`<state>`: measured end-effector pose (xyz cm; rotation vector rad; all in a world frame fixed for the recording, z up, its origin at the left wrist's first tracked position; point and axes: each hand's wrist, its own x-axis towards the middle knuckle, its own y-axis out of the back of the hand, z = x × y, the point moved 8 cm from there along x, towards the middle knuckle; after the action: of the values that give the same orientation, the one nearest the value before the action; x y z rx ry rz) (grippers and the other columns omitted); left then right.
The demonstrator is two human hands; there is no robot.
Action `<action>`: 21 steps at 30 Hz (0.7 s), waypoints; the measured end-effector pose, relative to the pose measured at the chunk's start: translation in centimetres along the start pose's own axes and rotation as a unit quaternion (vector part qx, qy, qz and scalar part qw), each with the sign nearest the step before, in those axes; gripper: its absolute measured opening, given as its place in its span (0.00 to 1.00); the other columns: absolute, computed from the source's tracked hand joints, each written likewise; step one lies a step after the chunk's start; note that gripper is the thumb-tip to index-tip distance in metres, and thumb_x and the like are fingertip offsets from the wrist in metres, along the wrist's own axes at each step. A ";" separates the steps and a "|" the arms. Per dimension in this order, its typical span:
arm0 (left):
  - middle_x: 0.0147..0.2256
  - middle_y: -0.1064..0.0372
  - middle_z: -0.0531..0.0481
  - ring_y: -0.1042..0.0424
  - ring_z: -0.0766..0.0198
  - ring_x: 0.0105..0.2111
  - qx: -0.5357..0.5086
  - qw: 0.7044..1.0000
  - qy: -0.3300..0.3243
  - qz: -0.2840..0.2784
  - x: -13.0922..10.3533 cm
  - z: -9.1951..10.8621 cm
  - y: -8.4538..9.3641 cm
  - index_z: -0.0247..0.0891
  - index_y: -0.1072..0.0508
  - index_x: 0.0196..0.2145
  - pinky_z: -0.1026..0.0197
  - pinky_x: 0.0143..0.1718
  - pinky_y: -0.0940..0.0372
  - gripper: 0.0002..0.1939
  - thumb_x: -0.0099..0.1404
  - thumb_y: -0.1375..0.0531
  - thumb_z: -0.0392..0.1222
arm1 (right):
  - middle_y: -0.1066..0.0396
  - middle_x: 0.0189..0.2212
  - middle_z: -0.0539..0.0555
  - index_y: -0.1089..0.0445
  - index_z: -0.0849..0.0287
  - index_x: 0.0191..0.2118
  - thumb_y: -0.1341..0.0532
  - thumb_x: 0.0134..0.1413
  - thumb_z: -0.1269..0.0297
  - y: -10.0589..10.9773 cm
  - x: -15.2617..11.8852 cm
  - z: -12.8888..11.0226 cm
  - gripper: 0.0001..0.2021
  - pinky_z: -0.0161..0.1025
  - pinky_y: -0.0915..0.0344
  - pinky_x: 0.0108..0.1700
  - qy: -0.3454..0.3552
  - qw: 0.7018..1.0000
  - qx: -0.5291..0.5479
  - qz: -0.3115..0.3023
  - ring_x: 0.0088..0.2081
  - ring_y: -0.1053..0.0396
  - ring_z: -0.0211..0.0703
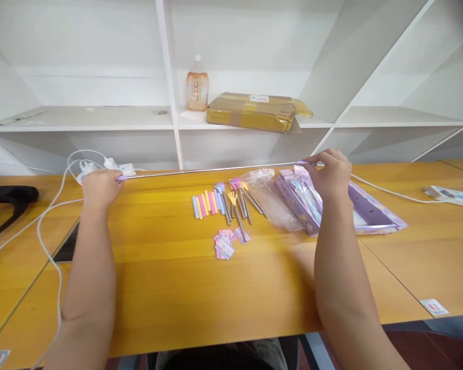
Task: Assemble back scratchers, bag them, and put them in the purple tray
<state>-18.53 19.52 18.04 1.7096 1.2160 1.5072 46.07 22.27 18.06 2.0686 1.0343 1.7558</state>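
A thin metal telescopic back scratcher (212, 169) with purple ends is stretched out level between my hands above the table. My left hand (101, 187) is closed around its left end. At the other end, my right hand (329, 169) pinches the purple part and hides its tip. Below lie several short back scratchers (237, 198) with blue, pink and yellow hand-shaped heads and metal rods. A row of coloured sticks (207, 204) in blue, yellow and pink lies to their left. Small printed cards (224, 245) are piled nearer to me.
An open purple box (374, 205) and clear plastic wrapping (275, 200) lie at the right, partly behind my right arm. White cables (42, 221) run past my left arm. A bottle (197, 87) and a taped carton (252, 110) stand on the shelf. A power strip (453, 196) lies far right.
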 end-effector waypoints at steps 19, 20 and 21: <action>0.44 0.19 0.39 0.26 0.48 0.42 0.006 0.996 0.060 -0.060 0.2 0.0 1.1 0.41 0.18 0.42 0.56 0.35 0.47 0.20 0.70 0.49 0.47 | 0.23 0.39 0.61 0.22 0.56 0.35 0.35 0.61 0.64 0.6 0.5 -3.2 0.05 0.45 0.38 0.46 0.007 0.993 -0.111 -0.032 0.43 0.31 0.55; 0.44 0.19 0.39 0.26 0.48 0.42 0.008 0.996 0.063 -0.066 0.2 -0.2 1.0 0.41 0.18 0.43 0.56 0.35 0.47 0.20 0.70 0.49 0.47 | 0.23 0.39 0.61 0.22 0.56 0.35 0.36 0.61 0.64 0.4 0.6 -3.3 0.05 0.45 0.38 0.45 0.013 0.993 -0.113 -0.036 0.43 0.31 0.55; 0.44 0.19 0.39 0.26 0.48 0.42 0.010 0.995 0.066 -0.071 0.1 -0.4 0.9 0.41 0.18 0.44 0.56 0.36 0.46 0.21 0.70 0.49 0.47 | 0.23 0.39 0.61 0.23 0.56 0.34 0.36 0.62 0.64 0.3 0.6 -3.5 0.05 0.46 0.38 0.45 0.018 0.993 -0.114 -0.036 0.43 0.32 0.55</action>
<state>-18.67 19.18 18.98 1.5212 1.3927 1.5473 42.97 21.54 19.56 1.8446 0.8614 1.7892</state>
